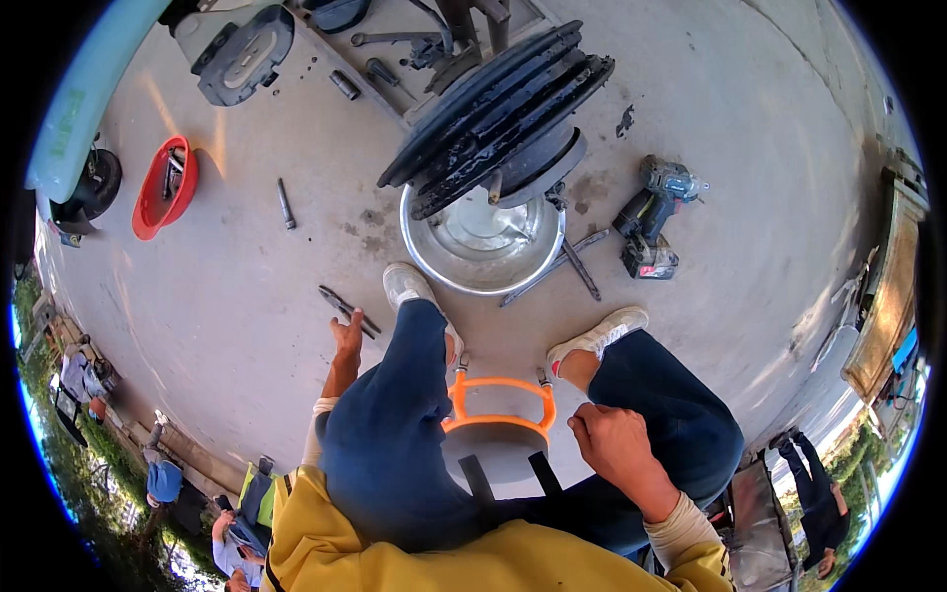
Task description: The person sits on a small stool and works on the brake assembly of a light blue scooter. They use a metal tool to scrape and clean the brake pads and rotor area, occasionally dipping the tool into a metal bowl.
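Your left hand [346, 340] reaches down outside your left leg, its fingers at one pair of pliers [336, 299] with dark handles; you cannot be told from this view whether the hand has closed on them or only touches them. The pliers are at the floor, to the left of your left shoe. Your right hand [619, 449] is curled into a loose fist over your right thigh, with nothing showing in it.

You have two pale shoes, the left one [406, 284] and the right one [607, 333], planted apart, with one orange tubular frame [501, 382] between your legs. Ahead of them sits one round metal basin [480, 279]. One black wheel [483, 109] stands tilted at its far side, overlapping it in your view. Two long metal bars [582, 270] lie crossed just beside the basin's right edge, and one cordless driver [651, 212] lies further right.

On your left, count one slim metal rod-like tool [286, 204] on the floor and one red bowl-shaped container [152, 210] with several metal pieces in it; they overlap too much for you to count. Up near the wheel are one black cylindrical piece [345, 85] and one wrench [385, 38]. One person in dark clothes [821, 508] is at the lower right rim.
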`<state>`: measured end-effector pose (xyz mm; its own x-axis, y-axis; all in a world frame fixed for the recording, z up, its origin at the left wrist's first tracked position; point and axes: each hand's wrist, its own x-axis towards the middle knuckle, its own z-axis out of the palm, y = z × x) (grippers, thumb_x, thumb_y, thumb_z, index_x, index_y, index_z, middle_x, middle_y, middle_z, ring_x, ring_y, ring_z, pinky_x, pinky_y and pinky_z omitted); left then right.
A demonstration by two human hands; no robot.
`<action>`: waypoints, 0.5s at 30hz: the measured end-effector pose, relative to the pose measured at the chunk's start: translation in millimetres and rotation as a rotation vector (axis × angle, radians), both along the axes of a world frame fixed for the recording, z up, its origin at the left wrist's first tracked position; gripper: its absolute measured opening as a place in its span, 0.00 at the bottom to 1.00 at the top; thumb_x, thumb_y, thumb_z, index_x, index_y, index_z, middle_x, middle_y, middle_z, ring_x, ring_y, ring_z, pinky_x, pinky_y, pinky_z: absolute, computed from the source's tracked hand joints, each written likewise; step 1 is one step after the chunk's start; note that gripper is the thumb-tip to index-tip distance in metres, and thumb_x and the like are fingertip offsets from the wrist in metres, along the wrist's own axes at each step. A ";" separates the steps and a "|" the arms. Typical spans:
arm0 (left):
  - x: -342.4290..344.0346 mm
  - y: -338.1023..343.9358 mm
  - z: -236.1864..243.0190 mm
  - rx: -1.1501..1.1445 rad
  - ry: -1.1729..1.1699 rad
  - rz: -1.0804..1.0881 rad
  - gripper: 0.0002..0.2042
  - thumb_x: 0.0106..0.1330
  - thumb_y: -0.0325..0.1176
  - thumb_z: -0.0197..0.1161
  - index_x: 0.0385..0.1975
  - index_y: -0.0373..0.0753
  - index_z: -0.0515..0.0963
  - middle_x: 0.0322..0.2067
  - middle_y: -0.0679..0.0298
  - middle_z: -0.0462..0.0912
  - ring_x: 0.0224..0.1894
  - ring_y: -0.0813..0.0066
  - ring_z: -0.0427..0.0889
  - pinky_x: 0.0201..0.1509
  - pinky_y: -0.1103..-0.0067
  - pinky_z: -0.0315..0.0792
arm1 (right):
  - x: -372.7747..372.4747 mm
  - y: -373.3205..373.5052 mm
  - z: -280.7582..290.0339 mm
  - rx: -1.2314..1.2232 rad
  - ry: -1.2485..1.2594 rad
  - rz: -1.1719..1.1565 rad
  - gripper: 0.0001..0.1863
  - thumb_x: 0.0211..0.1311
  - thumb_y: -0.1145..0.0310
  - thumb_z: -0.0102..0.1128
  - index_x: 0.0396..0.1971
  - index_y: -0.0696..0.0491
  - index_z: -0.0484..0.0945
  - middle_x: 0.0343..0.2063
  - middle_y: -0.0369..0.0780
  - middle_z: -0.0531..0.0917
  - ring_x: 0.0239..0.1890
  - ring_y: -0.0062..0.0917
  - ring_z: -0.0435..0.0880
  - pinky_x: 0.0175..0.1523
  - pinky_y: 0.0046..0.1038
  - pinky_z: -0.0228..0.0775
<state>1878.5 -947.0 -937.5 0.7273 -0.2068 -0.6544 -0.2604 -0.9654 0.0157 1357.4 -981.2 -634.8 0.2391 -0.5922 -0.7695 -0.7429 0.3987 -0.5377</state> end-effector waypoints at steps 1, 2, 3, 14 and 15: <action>-12.1 -14.1 -25.6 -0.031 0.014 0.031 0.49 0.61 0.54 0.72 0.70 0.24 0.54 0.61 0.37 0.73 0.65 0.43 0.73 0.69 0.58 0.66 | 5.5 -8.0 -0.1 -0.072 0.030 -0.037 0.07 0.65 0.68 0.67 0.32 0.56 0.83 0.24 0.45 0.85 0.28 0.42 0.86 0.33 0.36 0.77; -18.2 -12.5 -41.1 0.015 -0.055 -0.078 0.47 0.61 0.54 0.72 0.68 0.24 0.56 0.60 0.36 0.74 0.64 0.43 0.74 0.69 0.58 0.66 | 8.7 -13.0 3.2 -0.145 0.038 -0.055 0.06 0.64 0.69 0.67 0.32 0.56 0.83 0.25 0.45 0.85 0.29 0.41 0.86 0.33 0.36 0.77; -21.3 -12.2 -51.8 0.053 -0.132 -0.193 0.45 0.61 0.53 0.72 0.66 0.24 0.59 0.59 0.36 0.74 0.63 0.43 0.74 0.68 0.58 0.67 | 11.5 -10.3 5.0 -0.153 -0.034 -0.152 0.05 0.63 0.69 0.67 0.34 0.53 0.81 0.25 0.42 0.84 0.27 0.39 0.85 0.31 0.36 0.77; 38.1 -62.1 -20.8 -0.652 0.450 0.009 0.20 0.69 0.41 0.59 0.50 0.30 0.71 0.40 0.51 0.82 0.44 0.60 0.83 0.52 0.65 0.76 | 39.2 54.7 43.5 -0.610 -0.108 -0.449 0.11 0.64 0.70 0.68 0.42 0.57 0.81 0.29 0.44 0.86 0.29 0.39 0.86 0.33 0.35 0.78; 31.0 -86.0 12.5 -0.754 0.506 -0.034 0.18 0.70 0.40 0.57 0.50 0.31 0.72 0.38 0.53 0.82 0.43 0.62 0.83 0.50 0.66 0.77 | 42.5 56.8 39.0 -0.624 -0.151 -0.477 0.12 0.65 0.69 0.68 0.44 0.58 0.81 0.30 0.45 0.86 0.29 0.38 0.87 0.34 0.34 0.78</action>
<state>1909.5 -1032.9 -924.9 0.3755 -0.7258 -0.5764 -0.0781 -0.6445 0.7606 1400.0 -924.4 -595.8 -0.0730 -0.9675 -0.2422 -0.4693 0.2476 -0.8476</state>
